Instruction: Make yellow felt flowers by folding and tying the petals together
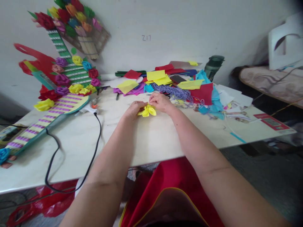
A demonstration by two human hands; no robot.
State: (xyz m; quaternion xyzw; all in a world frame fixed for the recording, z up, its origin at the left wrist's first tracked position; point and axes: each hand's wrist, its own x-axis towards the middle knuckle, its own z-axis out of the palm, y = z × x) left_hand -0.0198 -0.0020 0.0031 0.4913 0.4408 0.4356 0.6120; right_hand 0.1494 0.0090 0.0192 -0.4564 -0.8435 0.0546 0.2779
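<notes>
Both my hands meet over the middle of the white table. My left hand is closed on the left side of a small yellow paper flower. My right hand pinches the top of the same flower from the right. The flower rests on or just above the tabletop; its petals spread out below my fingers. Behind my hands lies a heap of coloured paper sheets and a tangle of purple string.
A striped craft board with paper flowers leans at the left, another flower piece hangs on the wall. A glue gun with black cord lies left of my hands. A dark green bottle stands at back right. Red cloth covers my lap.
</notes>
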